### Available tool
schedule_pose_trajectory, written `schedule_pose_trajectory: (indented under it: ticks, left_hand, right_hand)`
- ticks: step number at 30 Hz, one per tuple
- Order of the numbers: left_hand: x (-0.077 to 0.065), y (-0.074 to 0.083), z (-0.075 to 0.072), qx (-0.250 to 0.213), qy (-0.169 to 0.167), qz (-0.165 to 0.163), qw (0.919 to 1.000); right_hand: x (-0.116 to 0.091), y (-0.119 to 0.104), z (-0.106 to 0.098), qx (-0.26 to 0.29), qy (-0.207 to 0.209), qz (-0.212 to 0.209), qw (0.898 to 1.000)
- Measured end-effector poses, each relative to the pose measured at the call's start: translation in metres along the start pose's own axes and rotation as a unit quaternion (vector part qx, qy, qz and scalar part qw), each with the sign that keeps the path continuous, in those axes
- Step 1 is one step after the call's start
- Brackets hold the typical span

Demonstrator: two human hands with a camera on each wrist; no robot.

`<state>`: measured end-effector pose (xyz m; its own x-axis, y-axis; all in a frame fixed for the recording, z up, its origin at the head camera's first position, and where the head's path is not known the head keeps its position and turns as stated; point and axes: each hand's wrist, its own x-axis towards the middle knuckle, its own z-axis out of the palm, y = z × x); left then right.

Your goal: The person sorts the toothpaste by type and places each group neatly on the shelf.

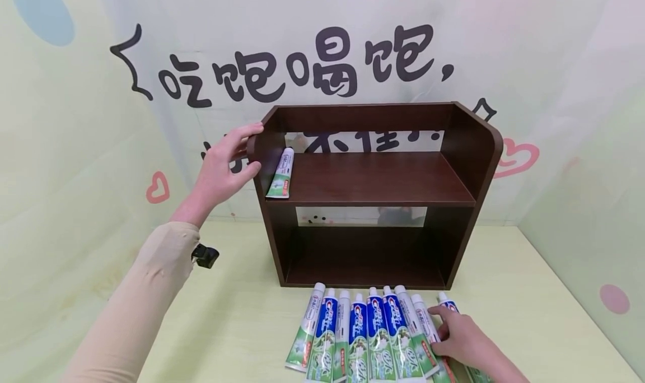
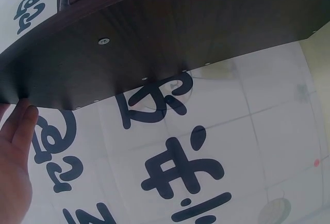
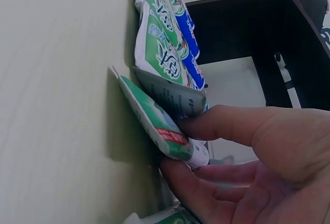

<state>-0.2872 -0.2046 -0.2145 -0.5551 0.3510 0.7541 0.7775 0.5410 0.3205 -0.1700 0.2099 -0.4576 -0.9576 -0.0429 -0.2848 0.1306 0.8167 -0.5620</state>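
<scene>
My left hand (image 1: 221,164) holds the upper left side panel of a dark brown two-tier shelf (image 1: 373,178), thumb at its front edge. In the left wrist view its fingers (image 2: 26,131) touch the panel's edge. With my right hand (image 1: 466,341) I pinch a white and green toothpaste tube (image 3: 147,113) between thumb and finger, at the right of the row. This tube is tilted on its side edge, against a neighbouring tube (image 3: 172,95). Another white and green toothpaste tube (image 1: 282,173) leans against the left wall on the upper tier.
Several toothpaste tubes, blue-green ones (image 1: 358,338) among white-green ones (image 1: 304,327), lie side by side before the shelf, caps towards it. One blue-capped-end tube (image 1: 447,302) lies right of my right hand. A lettered backdrop (image 1: 322,64) stands behind the pale table (image 1: 237,316).
</scene>
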Motion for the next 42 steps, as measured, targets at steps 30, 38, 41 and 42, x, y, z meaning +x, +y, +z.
schedule_pose_trajectory:
  ticks: [30,38,41,42]
  left_hand:
    - [0.000,-0.004,0.000,-0.014,0.001,-0.001,0.9999]
    - [0.000,-0.006,0.000,-0.014,0.003,-0.009,0.9999]
    - [0.000,-0.007,0.001,-0.014,0.001,-0.010,0.9999]
    - [0.000,-0.008,0.001,-0.014,0.000,-0.009,0.9999]
  right_hand:
    - [-0.001,0.018,-0.020,0.179,-0.056,-0.077,0.979]
    - [-0.004,0.012,-0.039,0.180,-0.053,-0.082,0.979]
    - [-0.005,0.009,-0.045,0.197,-0.059,-0.094,0.974]
    - [-0.005,0.009,-0.046,0.200,-0.059,-0.099,0.973]
